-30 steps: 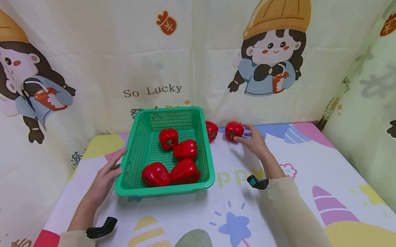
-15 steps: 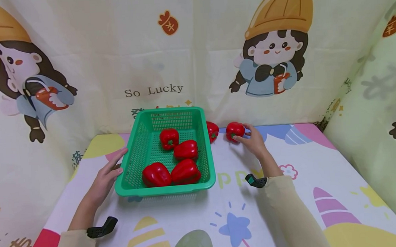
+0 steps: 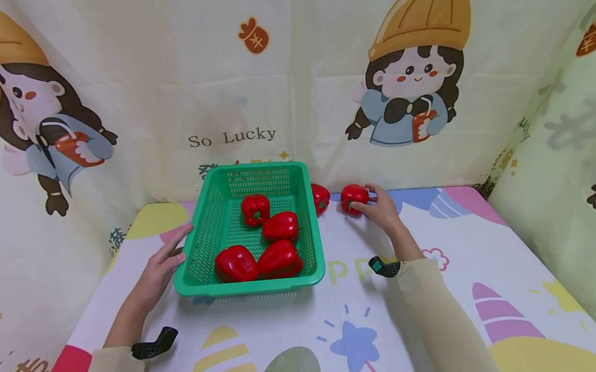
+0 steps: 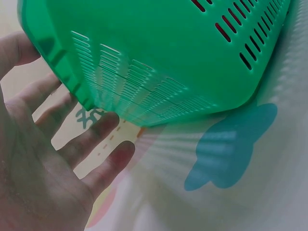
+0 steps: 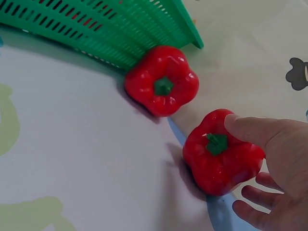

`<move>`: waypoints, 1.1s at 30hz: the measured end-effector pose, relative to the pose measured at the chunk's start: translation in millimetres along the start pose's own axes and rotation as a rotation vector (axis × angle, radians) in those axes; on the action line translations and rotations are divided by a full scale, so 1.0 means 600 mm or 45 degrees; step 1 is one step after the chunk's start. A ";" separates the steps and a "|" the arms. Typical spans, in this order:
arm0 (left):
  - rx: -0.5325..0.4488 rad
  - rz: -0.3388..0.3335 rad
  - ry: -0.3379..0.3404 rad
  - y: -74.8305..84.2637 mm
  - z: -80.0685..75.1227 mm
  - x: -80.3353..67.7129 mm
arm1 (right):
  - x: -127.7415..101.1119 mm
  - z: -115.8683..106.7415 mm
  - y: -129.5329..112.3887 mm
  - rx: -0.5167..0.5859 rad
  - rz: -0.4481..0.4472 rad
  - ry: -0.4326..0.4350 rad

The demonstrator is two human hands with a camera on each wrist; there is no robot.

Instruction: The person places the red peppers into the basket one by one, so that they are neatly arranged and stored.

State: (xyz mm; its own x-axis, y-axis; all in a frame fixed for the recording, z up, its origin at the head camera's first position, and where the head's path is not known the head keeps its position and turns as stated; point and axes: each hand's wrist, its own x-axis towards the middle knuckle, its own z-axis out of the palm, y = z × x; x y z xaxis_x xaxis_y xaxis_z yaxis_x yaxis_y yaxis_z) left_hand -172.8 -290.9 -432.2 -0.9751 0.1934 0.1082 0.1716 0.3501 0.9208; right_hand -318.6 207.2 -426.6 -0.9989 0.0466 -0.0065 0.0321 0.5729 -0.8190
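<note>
Covering table [image 3: 483,243] and walls, cartoon cloth; left hand [image 3: 160,266] flat against green basket [image 3: 204,236], right hand [image 3: 382,212] grasping red pepper [image 3: 353,197].

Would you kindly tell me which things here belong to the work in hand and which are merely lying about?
In hand:
- red pepper, in the grip of the right hand
- green basket, its side touched by the left hand
- four peppers in the basket
- pepper beside the basket

Lying about:
- printed table cover
- cartoon backdrop
</note>
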 end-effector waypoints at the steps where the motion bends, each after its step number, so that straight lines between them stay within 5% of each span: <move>1: 0.000 0.003 0.000 0.000 0.000 0.000 | 0.000 0.000 0.000 -0.002 0.003 0.001; 33: -0.027 -0.002 -0.004 0.001 0.000 -0.001 | 0.021 0.001 0.006 0.054 0.061 -0.066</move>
State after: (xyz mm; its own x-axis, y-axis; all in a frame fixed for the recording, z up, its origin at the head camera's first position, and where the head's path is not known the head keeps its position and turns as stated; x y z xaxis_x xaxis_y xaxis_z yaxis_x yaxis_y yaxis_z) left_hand -172.0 -290.8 -432.0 -0.9749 0.1956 0.1058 0.1672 0.3308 0.9288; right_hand -331.2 209.1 -430.2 -0.9967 0.0300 -0.0752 0.0795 0.5356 -0.8407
